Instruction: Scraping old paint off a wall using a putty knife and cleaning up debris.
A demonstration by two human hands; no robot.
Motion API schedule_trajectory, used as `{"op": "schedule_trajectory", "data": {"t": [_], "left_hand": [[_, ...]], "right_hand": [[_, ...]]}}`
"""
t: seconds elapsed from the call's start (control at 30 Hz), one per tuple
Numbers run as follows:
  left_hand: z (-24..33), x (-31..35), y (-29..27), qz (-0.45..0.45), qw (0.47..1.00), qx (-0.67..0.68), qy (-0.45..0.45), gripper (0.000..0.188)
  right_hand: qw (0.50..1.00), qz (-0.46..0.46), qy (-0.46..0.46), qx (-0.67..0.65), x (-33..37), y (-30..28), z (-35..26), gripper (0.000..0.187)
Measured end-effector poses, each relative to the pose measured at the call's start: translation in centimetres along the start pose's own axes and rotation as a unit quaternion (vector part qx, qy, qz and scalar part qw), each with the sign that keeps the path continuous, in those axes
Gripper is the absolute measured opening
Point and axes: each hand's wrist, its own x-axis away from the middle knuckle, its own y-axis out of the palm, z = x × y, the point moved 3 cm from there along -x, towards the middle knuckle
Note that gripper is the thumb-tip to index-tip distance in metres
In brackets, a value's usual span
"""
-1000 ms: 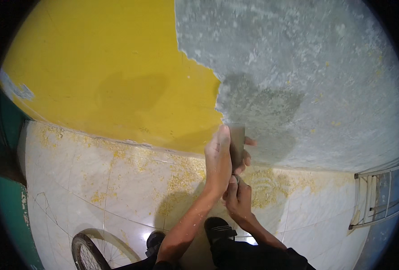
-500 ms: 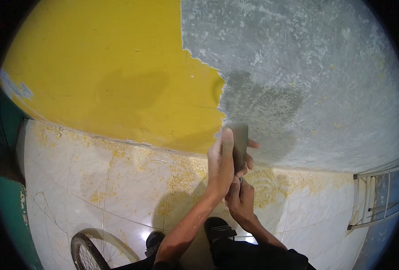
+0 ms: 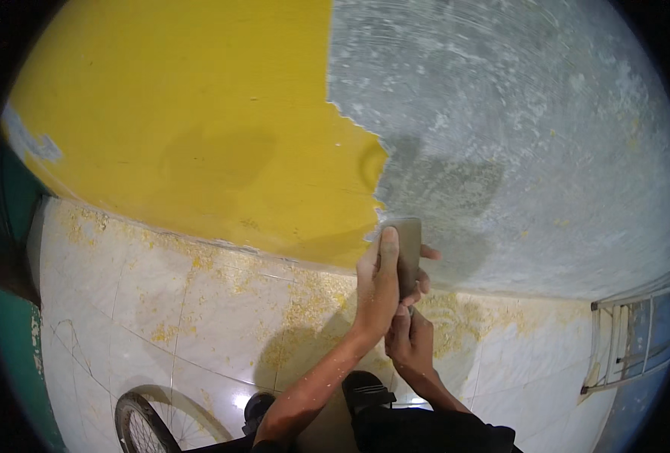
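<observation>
A scraper with a flat, grey-brown rectangular blade (image 3: 409,253) is held in both hands, its top edge at the wall. My left hand (image 3: 378,283) wraps the blade, thumb along its near face and fingertips showing past the right side. Below it, my right hand (image 3: 412,340) is closed around the lower end, where the handle is mostly hidden. The blade stands by the ragged edge of the yellow paint (image 3: 221,151). To the right of that edge lies bare grey wall (image 3: 516,136), patchy with whitish marks.
Yellow paint flakes (image 3: 312,302) litter the pale tiled floor (image 3: 221,343) along the wall's foot. A bicycle wheel (image 3: 135,426) is at the lower left, near my sandalled feet (image 3: 366,389). A metal ladder (image 3: 629,343) stands at the right; a green surface (image 3: 14,340) borders the left.
The view has shifted a little, so the wall sits slightly lower and further right. Both hands and the scraper appear slightly lower and further right, with the same grip; the blade is less blurred.
</observation>
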Motion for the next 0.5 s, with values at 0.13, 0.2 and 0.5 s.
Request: {"op": "schedule_trajectory", "data": {"t": [0.13, 0.2, 0.5], "left_hand": [[5.3, 0.7, 0.7, -0.018, 0.995, -0.028, 0.093, 0.05], [2.6, 0.5, 0.5, -0.034, 0.998, -0.019, 0.05, 0.051], [1.8, 0.7, 0.4, -0.015, 1.0, -0.006, 0.025, 0.053]], "right_hand": [[0.999, -0.031, -0.043, 0.006, -0.9, 0.8, -4.9, 0.032], [0.999, -0.005, -0.046, 0.017, -0.2, -0.2, -2.4, 0.032], [0.999, 0.009, -0.018, 0.049, 0.1, -0.7, -2.7, 0.028]]}}
